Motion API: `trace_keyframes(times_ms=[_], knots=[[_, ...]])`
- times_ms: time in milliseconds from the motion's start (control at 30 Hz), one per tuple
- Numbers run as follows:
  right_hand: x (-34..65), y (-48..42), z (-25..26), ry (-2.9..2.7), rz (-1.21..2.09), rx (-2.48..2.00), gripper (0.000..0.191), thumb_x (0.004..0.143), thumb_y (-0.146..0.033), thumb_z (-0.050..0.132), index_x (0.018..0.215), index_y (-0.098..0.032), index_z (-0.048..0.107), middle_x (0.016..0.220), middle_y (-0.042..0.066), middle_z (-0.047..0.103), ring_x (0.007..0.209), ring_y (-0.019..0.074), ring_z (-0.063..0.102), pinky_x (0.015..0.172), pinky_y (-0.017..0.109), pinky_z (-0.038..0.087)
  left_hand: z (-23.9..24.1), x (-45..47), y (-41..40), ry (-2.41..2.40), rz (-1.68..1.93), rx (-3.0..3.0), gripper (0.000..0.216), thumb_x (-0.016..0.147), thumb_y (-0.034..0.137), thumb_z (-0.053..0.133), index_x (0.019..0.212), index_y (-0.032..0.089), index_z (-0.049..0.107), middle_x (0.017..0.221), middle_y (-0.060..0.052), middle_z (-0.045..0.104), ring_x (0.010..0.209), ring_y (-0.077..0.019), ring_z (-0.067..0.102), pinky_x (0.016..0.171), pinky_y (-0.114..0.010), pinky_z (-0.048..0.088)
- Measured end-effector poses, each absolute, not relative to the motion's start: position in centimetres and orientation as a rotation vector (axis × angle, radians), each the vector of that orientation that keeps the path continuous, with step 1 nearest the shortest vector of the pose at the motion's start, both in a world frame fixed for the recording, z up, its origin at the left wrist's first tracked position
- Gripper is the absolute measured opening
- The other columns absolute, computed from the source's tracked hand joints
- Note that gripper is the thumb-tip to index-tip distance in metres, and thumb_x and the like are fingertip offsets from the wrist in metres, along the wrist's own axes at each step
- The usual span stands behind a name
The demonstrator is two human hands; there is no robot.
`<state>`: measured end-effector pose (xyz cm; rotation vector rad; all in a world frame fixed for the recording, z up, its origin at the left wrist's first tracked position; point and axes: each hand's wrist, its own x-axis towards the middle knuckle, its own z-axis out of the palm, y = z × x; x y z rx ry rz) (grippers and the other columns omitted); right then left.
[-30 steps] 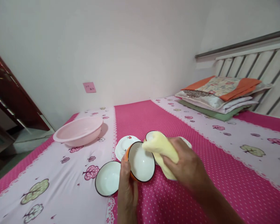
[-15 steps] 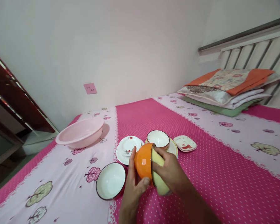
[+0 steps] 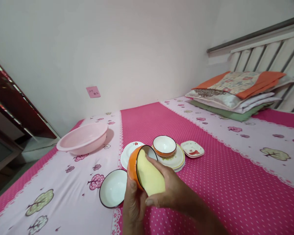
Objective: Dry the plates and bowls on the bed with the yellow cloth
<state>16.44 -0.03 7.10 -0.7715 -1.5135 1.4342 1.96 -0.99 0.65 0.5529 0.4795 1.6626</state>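
Note:
My left hand [image 3: 133,204] grips an orange bowl [image 3: 132,166] with a white inside from below, tilted on its side above the bed. Pressed into the bowl's mouth is a pale yellow cloth [image 3: 149,178], held there by my right hand [image 3: 172,192] with fingers closed on it. Just left of the held bowl, a second bowl [image 3: 112,188] rests upright on the pink sheet. A third orange bowl [image 3: 164,146] sits on a stack of plates [image 3: 177,160] behind my hands.
A white saucer [image 3: 127,153] and a small square dish [image 3: 192,148] lie beside the plates. A pink plastic basin [image 3: 82,138] stands at the left on the bed [image 3: 222,182]. Folded bedding [image 3: 235,94] is piled at the far right by a slatted headboard. Dark wooden furniture [image 3: 9,107] stands left.
The bowl has been turned in my left hand, its mouth swinging away and back towards me. My right hand has pushed the yellow cloth from the rim into the bowl's inside.

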Motion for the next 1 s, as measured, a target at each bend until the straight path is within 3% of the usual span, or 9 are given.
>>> trace_keyframes(times_ms=[133,233,333,433,600,700,800,867,1000], knots=[[16.2,-0.6,7.4,-1.721,1.313,-0.903,0.118,0.060,-0.019,0.092,0.165,-0.024,0.039,0.170,0.013,0.042,0.156,0.0405,0.038,0.125,0.057,0.038,-0.3,1.5,-0.9,0.416,1.659,0.472,0.052,0.085,0.052,0.081,0.133,0.032,0.076,0.130,-0.006,0.079,0.131,-0.0342,0.067,0.121,-0.046,0.046],[15.7,-0.9,7.5,-1.855,1.089,-0.943,0.100,0.071,-0.014,0.078,0.164,-0.018,0.040,0.169,0.016,0.043,0.156,0.0366,0.040,0.127,0.055,0.036,-0.7,1.4,-0.7,0.376,1.670,0.451,0.041,0.086,0.047,0.083,0.123,0.032,0.081,0.123,-0.005,0.082,0.122,-0.0311,0.072,0.119,-0.043,0.048],[15.3,-1.1,7.3,-1.969,0.830,-0.868,0.078,0.081,-0.012,0.064,0.157,-0.011,0.049,0.161,0.019,0.054,0.150,0.0332,0.049,0.126,0.051,0.041,-0.8,1.3,-0.5,0.382,1.676,0.410,0.039,0.082,0.047,0.086,0.118,0.031,0.083,0.121,-0.003,0.082,0.118,-0.0296,0.075,0.119,-0.041,0.047],[15.3,-1.0,6.8,-2.067,0.657,-0.809,0.074,0.080,-0.004,0.056,0.154,-0.012,0.052,0.154,0.018,0.061,0.143,0.0307,0.057,0.123,0.049,0.045,-0.6,1.2,-0.4,0.421,1.688,0.380,0.044,0.080,0.050,0.087,0.120,0.030,0.082,0.126,-0.005,0.080,0.121,-0.0302,0.074,0.122,-0.042,0.044],[15.8,-1.0,6.1,-2.157,0.505,-0.798,0.086,0.071,0.003,0.055,0.155,-0.016,0.048,0.152,0.015,0.062,0.141,0.0322,0.055,0.120,0.053,0.046,0.1,1.3,-0.4,0.494,1.677,0.393,0.044,0.085,0.055,0.082,0.118,0.026,0.083,0.126,-0.008,0.080,0.133,-0.0324,0.066,0.125,-0.044,0.039],[15.7,-1.1,6.1,-2.165,0.469,-0.853,0.078,0.077,0.002,0.057,0.152,-0.017,0.050,0.146,0.014,0.064,0.136,0.0328,0.057,0.117,0.054,0.048,0.7,1.5,-0.4,0.524,1.660,0.381,0.040,0.088,0.056,0.078,0.115,0.026,0.084,0.125,-0.008,0.081,0.136,-0.0323,0.064,0.126,-0.044,0.038],[15.2,-1.0,6.3,-2.105,0.473,-0.895,0.063,0.081,0.000,0.058,0.142,-0.017,0.057,0.129,0.013,0.071,0.118,0.0315,0.064,0.106,0.052,0.054,1.7,1.5,-0.8,0.545,1.655,0.384,0.041,0.091,0.054,0.075,0.120,0.025,0.083,0.127,-0.009,0.080,0.138,-0.0331,0.062,0.126,-0.045,0.039],[15.0,-1.0,6.6,-2.008,0.524,-0.912,0.062,0.077,0.000,0.060,0.137,-0.016,0.060,0.120,0.013,0.073,0.112,0.0316,0.067,0.102,0.051,0.056,2.6,1.3,-1.3,0.555,1.642,0.427,0.043,0.094,0.050,0.073,0.129,0.026,0.078,0.132,-0.010,0.078,0.140,-0.0339,0.060,0.125,-0.047,0.040],[15.3,-1.4,8.0,-1.752,0.848,-0.909,0.064,0.071,-0.005,0.068,0.133,-0.018,0.066,0.122,0.012,0.074,0.110,0.0310,0.070,0.096,0.044,0.059,4.4,1.2,-2.7,0.553,1.551,0.648,0.066,0.089,0.035,0.079,0.152,0.030,0.059,0.149,-0.010,0.066,0.144,-0.0345,0.055,0.123,-0.047,0.041]])
